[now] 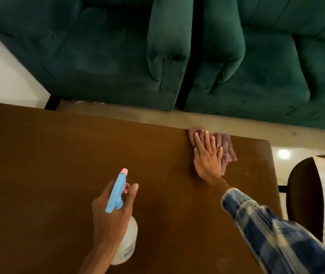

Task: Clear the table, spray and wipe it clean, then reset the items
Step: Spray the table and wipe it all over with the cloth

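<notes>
Nearest to me, my left hand (112, 212) is curled around the neck of the bottle (130, 241). Its nozzle points forward over the table (59, 155), I think so that I can spray again without putting it down. Further out, my right hand (207, 159) lies flat with straight fingers on the cloth (227, 148) and presses it to the far edge near the right corner, so wiping seems the step in hand. Beyond stand the sofas (118, 56), and a chair (303, 196) near the table's right end may hinder my arm.
</notes>
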